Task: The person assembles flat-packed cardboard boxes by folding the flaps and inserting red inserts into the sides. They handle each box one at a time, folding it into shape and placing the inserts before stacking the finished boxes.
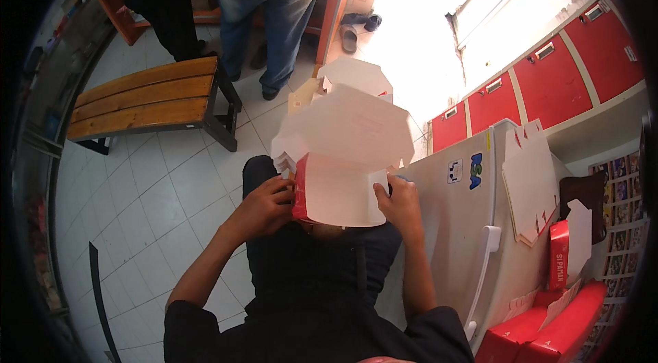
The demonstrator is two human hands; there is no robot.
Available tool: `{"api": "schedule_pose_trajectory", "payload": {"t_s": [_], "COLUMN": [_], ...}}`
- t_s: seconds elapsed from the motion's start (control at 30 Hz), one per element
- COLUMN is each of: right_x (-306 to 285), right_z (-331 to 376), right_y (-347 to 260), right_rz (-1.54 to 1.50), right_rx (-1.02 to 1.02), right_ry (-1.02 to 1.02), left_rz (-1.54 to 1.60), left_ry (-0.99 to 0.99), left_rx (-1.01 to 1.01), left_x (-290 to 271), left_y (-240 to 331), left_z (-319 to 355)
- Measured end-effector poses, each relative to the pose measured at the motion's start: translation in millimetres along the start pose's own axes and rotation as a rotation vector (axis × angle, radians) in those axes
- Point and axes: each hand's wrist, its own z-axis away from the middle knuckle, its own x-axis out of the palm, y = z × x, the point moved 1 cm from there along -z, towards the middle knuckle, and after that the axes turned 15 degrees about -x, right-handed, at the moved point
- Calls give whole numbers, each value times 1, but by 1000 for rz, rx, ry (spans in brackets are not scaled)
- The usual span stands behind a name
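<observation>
A partly folded cardboard food box (343, 188), white inside with a red side wall, sits over my lap. Its wide white lid flap stands up on the far side, with cut tabs at the edges. My left hand (266, 204) grips the red wall on the left, fingers bent against it. On the opposite side, my right hand (399, 205) pinches the right wall, thumb inside the box. Beyond the lid, more pale cardboard (353, 75) shows, partly hidden by it.
A white appliance with a handle (488, 239) stands at my right, bearing flat cardboard blanks (526, 188). Folded red boxes (558, 325) are at lower right. Red cabinet doors (552, 78) line the far right. A wooden bench (144, 101) and two standing people (267, 13) are at far left.
</observation>
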Motion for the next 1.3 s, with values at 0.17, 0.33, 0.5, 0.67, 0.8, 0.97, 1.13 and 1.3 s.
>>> {"api": "schedule_pose_trajectory", "payload": {"t_s": [0.17, 0.33, 0.5, 0.67, 0.8, 0.97, 1.13, 1.3], "right_x": [-3, 5, 10, 6, 11, 8, -27, 29], "right_z": [-14, -14, -12, -11, -9, -5, 10, 44], "right_y": [-17, 1, -4, -10, -7, -9, -73, -110], "right_rz": [250, 259, 187, 125, 75, 37, 82, -348], "right_rx": [65, 14, 31, 17, 10, -43, -316, -457], "right_ry": [-196, -276, -173, -120, -29, 110, 227, -285], "left_rz": [53, 224, 235, 319, 316, 315, 301, 141], "left_ry": [32, 32, -31, -153, -144, -170, -139, -34], "left_rx": [141, 116, 148, 141, 146, 166, 179, 153], "left_x": [11, 7, 4, -4, 8, 12, 11, 27], "left_y": [-8, 6, -1, -4, -10, -13, -5, 1], "left_z": [-3, -3, -11, -13, -11, -13, -17, 0]}}
